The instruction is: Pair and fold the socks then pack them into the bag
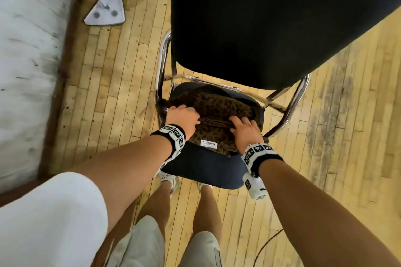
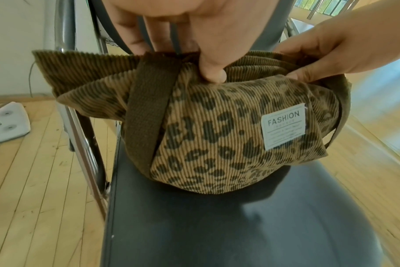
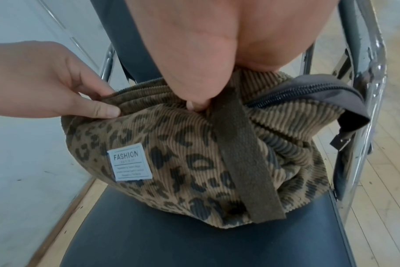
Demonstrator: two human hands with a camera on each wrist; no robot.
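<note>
Tan leopard-print corduroy bag [image 1: 219,105], white FASHION label [image 1: 208,143]; left hand [image 1: 182,118] and right hand [image 1: 245,130] pinch its top edge. Black padded chair seat [image 1: 201,167]; pale plank floor [image 1: 121,71].
</note>
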